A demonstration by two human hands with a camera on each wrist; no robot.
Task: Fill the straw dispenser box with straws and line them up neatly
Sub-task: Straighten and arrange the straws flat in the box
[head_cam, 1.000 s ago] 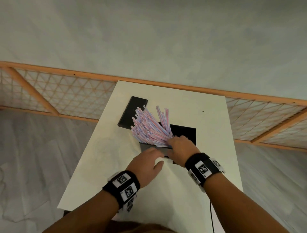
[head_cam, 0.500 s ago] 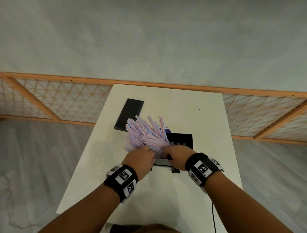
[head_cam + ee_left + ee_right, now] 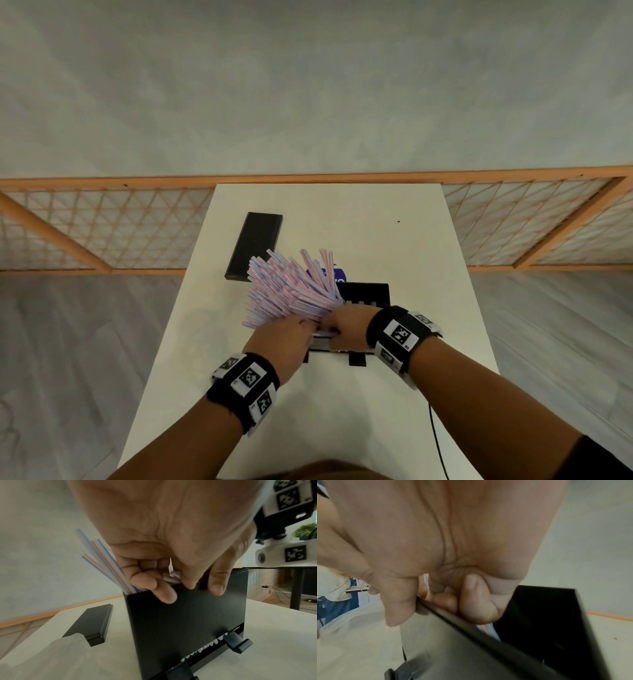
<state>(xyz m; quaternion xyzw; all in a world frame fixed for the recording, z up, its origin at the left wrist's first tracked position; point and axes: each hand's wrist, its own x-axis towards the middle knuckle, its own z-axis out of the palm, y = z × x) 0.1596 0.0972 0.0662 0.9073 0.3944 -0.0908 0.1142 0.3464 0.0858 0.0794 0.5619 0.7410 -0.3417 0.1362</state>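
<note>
Straws [image 3: 291, 291], a pink-and-blue paper-wrapped bundle, fanned leftward from the black plastic dispenser box [image 3: 187, 615]; left hand [image 3: 282, 339] and right hand [image 3: 346, 329], fingers curled pinching their lower ends, should ideally have tipped them level before release.

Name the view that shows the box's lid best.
Head view: the whole lid lies flat on the table, left of the straws. The left wrist view shows it foreshortened and partly hidden; the right wrist view shows none of it.
</note>
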